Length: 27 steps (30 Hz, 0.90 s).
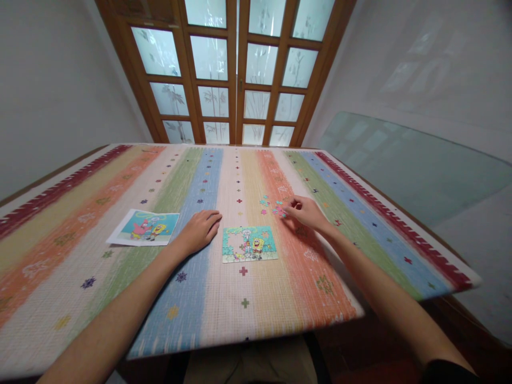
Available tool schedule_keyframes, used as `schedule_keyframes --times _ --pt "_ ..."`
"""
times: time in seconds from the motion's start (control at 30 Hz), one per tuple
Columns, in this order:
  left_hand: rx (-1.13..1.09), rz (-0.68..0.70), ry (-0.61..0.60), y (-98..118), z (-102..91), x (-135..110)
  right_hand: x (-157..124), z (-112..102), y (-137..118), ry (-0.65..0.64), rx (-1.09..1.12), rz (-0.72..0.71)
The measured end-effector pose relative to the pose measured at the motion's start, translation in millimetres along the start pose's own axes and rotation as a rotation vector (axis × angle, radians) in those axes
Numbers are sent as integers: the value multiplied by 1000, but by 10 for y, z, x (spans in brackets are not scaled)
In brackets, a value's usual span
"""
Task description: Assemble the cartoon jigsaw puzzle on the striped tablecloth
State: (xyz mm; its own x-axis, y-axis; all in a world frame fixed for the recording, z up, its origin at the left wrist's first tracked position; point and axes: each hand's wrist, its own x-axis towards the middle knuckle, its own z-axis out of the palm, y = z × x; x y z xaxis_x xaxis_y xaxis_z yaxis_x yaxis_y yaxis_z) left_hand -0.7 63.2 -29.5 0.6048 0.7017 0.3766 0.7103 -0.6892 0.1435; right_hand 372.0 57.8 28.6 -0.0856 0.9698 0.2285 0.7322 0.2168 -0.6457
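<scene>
Right hand (306, 212) among pieces (264, 202) (loose)

Looks onto a wooden double door (237, 80) with frosted, bamboo-etched panes, lit by soft daylight between plain white walls (48, 80). Shows a table (404, 210) under a striped woven cloth (120, 176), with a pale-green glass sheet (404, 160) by the right wall.

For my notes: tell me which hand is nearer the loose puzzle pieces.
Right. The right hand sits at the loose puzzle pieces, fingertips among them; the left hand rests left of the unfinished puzzle.
</scene>
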Motion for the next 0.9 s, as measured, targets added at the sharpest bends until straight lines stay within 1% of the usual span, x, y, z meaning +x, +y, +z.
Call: schedule_keyframes --times 0.13,0.27,0.37,0.5,0.67,0.77,0.9 --pt "6 1 6 5 1 -1 183 -30 120 6 -79 57" --pt "6 -4 3 20 -9 -4 337 18 176 -13 -129 77" --pt "3 -3 2 26 -15 -6 428 100 158 -26 -159 29" --pt "10 -4 -2 22 -11 -7 518 270 84 -98 -174 -52" --pt "-9 -4 -1 17 -9 -9 605 456 -3 -131 -304 -156" --pt "-24 -8 1 22 -14 -10 650 498 -26 -174 -329 -178" --pt "-29 -14 3 27 -18 -11 709 507 -38 -188 -234 -150"
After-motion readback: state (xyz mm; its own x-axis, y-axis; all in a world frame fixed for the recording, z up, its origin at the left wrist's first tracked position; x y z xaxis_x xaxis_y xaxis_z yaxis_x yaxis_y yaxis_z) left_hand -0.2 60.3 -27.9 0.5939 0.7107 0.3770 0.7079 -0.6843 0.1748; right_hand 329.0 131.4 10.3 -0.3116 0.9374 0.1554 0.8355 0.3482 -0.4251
